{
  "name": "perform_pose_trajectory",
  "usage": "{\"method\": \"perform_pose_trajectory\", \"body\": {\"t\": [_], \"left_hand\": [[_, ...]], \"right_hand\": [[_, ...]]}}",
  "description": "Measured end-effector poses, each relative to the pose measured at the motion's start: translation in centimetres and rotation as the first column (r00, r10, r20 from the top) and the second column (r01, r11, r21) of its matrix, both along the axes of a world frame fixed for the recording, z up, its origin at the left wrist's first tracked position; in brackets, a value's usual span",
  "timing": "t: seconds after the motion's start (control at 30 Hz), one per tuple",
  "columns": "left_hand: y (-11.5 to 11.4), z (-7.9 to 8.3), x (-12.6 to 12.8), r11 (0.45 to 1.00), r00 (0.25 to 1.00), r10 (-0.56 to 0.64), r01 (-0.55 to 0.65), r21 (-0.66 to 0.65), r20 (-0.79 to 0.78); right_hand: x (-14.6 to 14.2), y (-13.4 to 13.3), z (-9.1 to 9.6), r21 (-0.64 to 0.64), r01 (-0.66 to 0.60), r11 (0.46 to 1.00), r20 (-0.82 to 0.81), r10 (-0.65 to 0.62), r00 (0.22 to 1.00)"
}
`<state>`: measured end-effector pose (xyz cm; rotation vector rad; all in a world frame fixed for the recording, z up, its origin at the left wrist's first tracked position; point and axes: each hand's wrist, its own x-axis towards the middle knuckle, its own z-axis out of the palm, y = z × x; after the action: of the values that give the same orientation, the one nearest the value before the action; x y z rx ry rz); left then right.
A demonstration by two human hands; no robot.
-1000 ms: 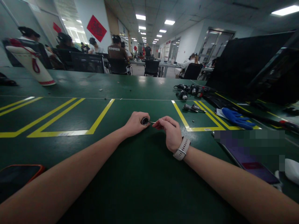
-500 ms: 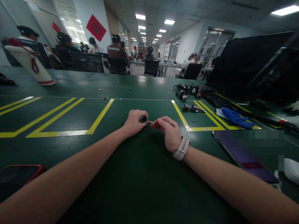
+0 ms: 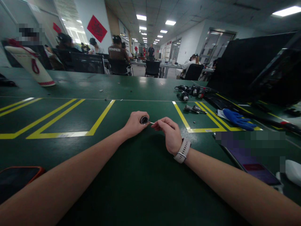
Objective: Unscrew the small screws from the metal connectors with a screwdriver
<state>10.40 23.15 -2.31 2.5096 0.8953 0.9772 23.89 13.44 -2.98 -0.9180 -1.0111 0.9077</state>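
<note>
My left hand (image 3: 137,123) is closed around a dark round part with a shiny ring-shaped rim (image 3: 144,120), whose open end faces me. From the right, my right hand (image 3: 168,130) pinches a thin metal rod (image 3: 151,123). The rod's far end meets the side of the round part; my fingers hide its other end, so I cannot tell what tool it is. Both hands are low over the green table (image 3: 131,179). Beyond my right hand lie two small metal cylindrical pieces (image 3: 188,108) and a tiny dark ring-like piece (image 3: 194,122).
Several black and silver parts with cables (image 3: 185,94) lie at the back right. Near them are a blue glove (image 3: 237,119), a large phone (image 3: 254,166) and a white rounded object (image 3: 293,171). An orange-edged phone (image 3: 18,180) is left. People sit beyond the table.
Both hands hold nearly the same pose. The round part and my left hand have shifted very slightly; the things on the table have not moved.
</note>
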Motion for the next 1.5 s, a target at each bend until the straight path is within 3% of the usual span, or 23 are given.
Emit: {"method": "perform_pose_trajectory", "body": {"t": [0.3, 0.53, 0.77, 0.97, 1.13, 1.3, 1.5], "left_hand": [[-0.12, -0.04, -0.17, 0.996, 0.996, -0.04, 0.046, -0.071, 0.077], [-0.34, -0.03, -0.09, 0.982, 0.989, -0.057, 0.081, -0.172, 0.14], [-0.21, -0.16, 0.04, 0.977, 0.986, -0.064, 0.094, -0.191, 0.156], [-0.33, -0.02, -0.09, 0.999, 0.999, 0.042, -0.042, -0.011, -0.004], [-0.31, 0.0, -0.11, 0.998, 0.998, 0.05, -0.049, 0.035, -0.042], [-0.27, -0.14, -0.14, 0.999, 0.999, 0.037, -0.037, -0.008, 0.011], [-0.37, -0.16, -0.02, 0.976, 0.982, -0.032, 0.072, -0.207, 0.187]], "right_hand": [[0.05, 0.19, 0.66, -0.087, -0.129, 0.988, -0.262, 0.102, 0.96], [0.04, 0.01, 0.37, -0.052, -0.096, 0.994, -0.15, 0.087, 0.985], [0.07, 0.03, 0.25, -0.043, -0.073, 0.996, -0.112, 0.068, 0.991], [-0.1, -0.01, 0.03, 0.004, -0.01, 1.0, 0.014, 0.01, 1.0], [0.02, 0.16, 0.37, -0.089, -0.111, 0.99, -0.161, 0.096, 0.982], [0.11, 0.18, 0.75, -0.109, -0.178, 0.978, -0.297, 0.138, 0.945], [0.08, 0.17, 0.57, -0.057, -0.185, 0.981, -0.295, 0.16, 0.942]]}}
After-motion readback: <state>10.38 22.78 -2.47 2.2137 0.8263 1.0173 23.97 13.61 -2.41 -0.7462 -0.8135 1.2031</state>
